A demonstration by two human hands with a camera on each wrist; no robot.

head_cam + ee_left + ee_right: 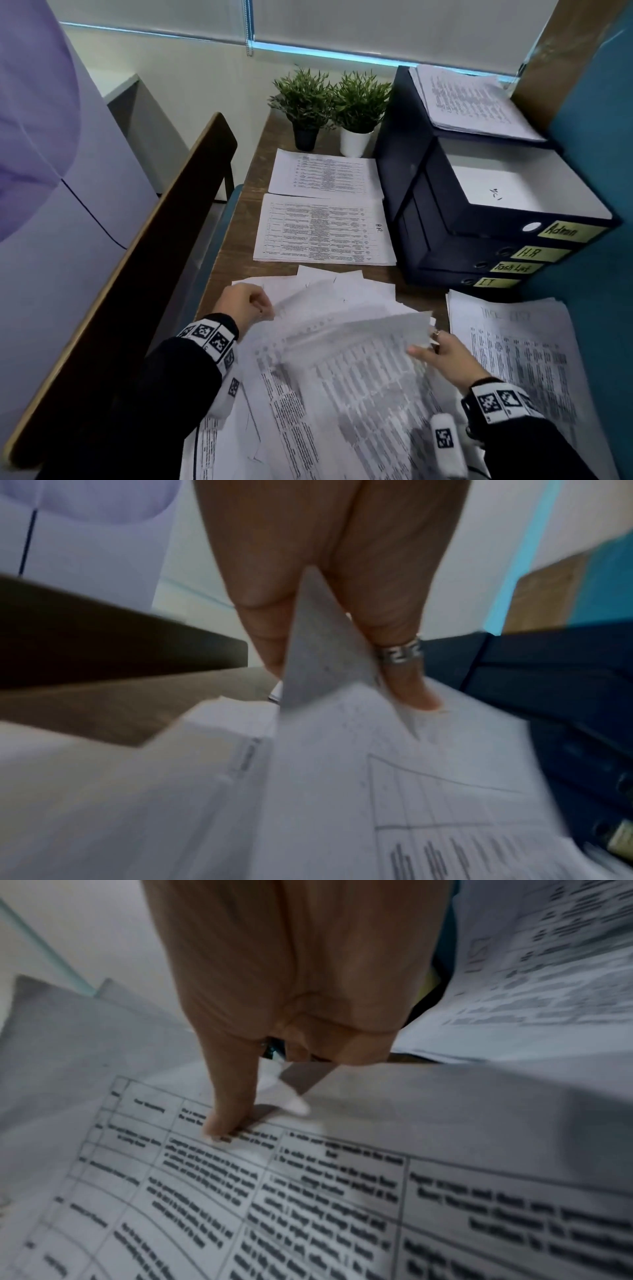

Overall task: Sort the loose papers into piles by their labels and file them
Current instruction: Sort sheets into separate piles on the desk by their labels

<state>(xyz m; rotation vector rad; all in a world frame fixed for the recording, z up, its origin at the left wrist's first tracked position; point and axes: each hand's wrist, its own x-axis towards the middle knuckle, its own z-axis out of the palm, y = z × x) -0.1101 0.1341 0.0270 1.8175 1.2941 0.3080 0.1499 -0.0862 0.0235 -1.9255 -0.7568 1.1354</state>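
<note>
A loose heap of printed papers lies at the near edge of the desk. My left hand pinches a corner of some upper sheets between thumb and ringed finger, lifted off the heap. My right hand holds the right edge of a raised, blurred sheet, thumb on its printed table and fingers curled under the edge. Sorted piles lie flat: one marked "HR", another behind it, and a "Task List" pile at the right.
Stacked dark binders labelled Admin, H.R, Task List and IT stand at the right, with more papers on the rear one. Two potted plants sit at the back. A chair back flanks the left; a teal partition borders the right.
</note>
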